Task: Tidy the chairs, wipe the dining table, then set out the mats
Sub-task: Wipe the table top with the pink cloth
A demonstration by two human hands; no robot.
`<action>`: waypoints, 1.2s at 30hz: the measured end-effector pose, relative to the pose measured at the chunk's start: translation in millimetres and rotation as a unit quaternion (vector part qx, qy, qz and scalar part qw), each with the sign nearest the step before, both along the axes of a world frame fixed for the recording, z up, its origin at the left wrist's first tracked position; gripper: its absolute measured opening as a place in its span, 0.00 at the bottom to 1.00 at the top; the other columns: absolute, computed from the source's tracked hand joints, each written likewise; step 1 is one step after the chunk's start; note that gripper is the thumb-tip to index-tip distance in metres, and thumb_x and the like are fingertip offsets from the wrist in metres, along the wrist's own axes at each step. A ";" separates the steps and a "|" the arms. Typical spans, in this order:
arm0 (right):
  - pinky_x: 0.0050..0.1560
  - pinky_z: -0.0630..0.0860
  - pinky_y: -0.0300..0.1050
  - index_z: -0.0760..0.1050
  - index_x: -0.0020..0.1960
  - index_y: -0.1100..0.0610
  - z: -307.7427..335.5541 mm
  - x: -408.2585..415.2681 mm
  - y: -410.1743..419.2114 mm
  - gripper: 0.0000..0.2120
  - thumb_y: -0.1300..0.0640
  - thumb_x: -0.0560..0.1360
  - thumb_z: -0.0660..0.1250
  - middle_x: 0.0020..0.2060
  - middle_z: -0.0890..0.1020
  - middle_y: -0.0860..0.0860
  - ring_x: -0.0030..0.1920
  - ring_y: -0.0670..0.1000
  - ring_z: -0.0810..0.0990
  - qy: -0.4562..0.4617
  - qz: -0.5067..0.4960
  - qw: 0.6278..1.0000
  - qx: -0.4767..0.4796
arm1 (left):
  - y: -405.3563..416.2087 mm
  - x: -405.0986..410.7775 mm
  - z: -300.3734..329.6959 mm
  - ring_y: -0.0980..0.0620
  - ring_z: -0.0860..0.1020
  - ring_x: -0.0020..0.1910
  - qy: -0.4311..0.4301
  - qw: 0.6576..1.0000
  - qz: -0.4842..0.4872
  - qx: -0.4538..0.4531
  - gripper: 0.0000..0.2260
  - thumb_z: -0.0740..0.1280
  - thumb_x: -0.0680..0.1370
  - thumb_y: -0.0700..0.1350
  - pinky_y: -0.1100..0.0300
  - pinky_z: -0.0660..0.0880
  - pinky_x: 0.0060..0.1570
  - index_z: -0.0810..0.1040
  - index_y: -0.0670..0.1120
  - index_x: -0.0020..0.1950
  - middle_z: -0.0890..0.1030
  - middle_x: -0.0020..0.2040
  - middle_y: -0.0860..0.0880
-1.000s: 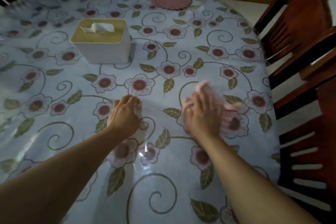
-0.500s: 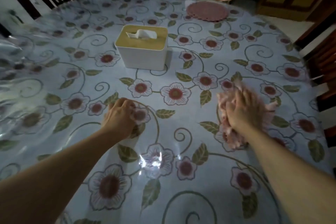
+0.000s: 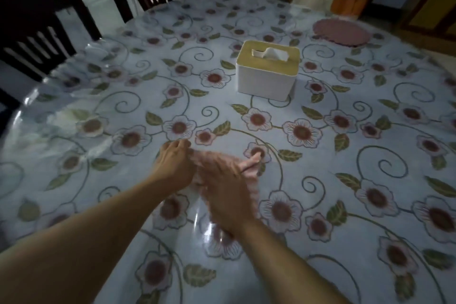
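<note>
A pink cloth [image 3: 249, 164] lies on the flowered table [image 3: 345, 155] near its middle, its long axis running from near left to far right. The right hand [image 3: 228, 189], flat and open, presses on it and hides most of it; motion blurs both. The left hand [image 3: 174, 164], curled, rests beside it, pinching its left edge.

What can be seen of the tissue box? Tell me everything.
The tissue box is a rounded rectangular box with plain white walls, probably plastic, and a tan, wood-look lid. A slot in the lid lets one white tissue stick up. It stands upright and slightly turned on the flowered tablecloth, toward the far side of the table, near and left of the round pink mat. Neither hand touches it.
</note>
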State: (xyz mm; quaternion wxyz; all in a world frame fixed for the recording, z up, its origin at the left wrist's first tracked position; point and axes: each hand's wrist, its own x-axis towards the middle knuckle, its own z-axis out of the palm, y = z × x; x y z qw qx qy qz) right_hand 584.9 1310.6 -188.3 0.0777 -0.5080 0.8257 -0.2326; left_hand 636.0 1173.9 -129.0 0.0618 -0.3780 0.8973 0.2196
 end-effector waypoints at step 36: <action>0.52 0.75 0.49 0.61 0.59 0.55 214.1 91.7 195.2 0.15 0.63 0.75 0.61 0.57 0.72 0.52 0.53 0.52 0.73 -0.191 -0.284 0.933 0.116 | 153.6 73.1 152.6 0.43 0.66 0.68 -0.016 0.968 -0.250 0.003 0.23 0.62 0.76 0.43 0.51 0.67 0.63 0.63 0.45 0.71 0.69 0.69 0.43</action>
